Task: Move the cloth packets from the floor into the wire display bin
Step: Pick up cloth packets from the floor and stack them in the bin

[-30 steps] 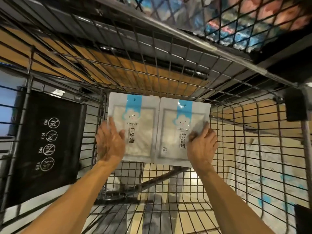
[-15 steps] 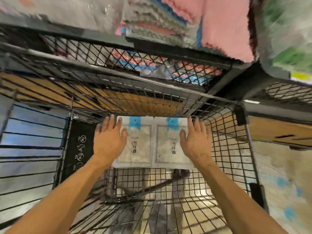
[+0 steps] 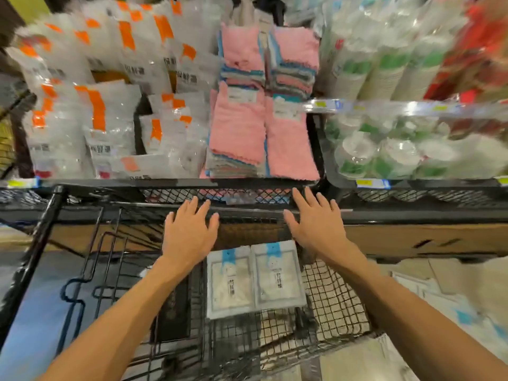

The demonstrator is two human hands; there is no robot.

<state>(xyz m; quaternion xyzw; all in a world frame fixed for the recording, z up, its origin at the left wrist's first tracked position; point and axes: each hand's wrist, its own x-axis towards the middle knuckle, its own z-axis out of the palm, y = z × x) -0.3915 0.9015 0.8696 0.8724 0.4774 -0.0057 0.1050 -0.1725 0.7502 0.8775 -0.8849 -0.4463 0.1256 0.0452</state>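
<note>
Two cloth packets lie flat and side by side on the mesh floor of the wire display bin, up against its far wall, each with a blue strip at its far end and dark printed characters down the middle. Nothing else shows in the bin. More pale packets lie on the floor to the right of the bin (blurred, so their number is unclear).

The left hand and the right hand hang above the bin's far rim, palms down, fingers spread and empty, well clear of the packets below.

Beyond the rim, the shelf basket holds clear bags with orange labels on the left and stacked pink cloths to their right. The next basket to the right holds wrapped cups with green print.
</note>
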